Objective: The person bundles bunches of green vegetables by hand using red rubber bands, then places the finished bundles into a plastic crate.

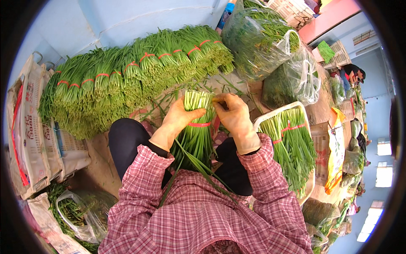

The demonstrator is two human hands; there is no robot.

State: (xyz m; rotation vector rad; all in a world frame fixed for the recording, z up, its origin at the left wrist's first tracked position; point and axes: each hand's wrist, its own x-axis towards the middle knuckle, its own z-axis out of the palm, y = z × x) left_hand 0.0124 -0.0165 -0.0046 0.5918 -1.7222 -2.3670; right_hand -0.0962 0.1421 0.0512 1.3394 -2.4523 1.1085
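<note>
A bunch of garlic chives stands between my knees, stem ends up, with a red tie around it. My left hand, in a pale rubber glove, is shut on its left side, the thumb across the stems above the tie. At the right edge of the stem ends, my gloved right hand has thumb and fingertips pinched together. Whether a stalk is between them is hidden. Several loose leaves hang from the bunch over my plaid shirt.
Tied chive bunches are piled along the blue wall. At right, a pale crate holds more bunches, with full plastic bags beyond. Stacked crates and an open bag of greens are at left. People work farther off.
</note>
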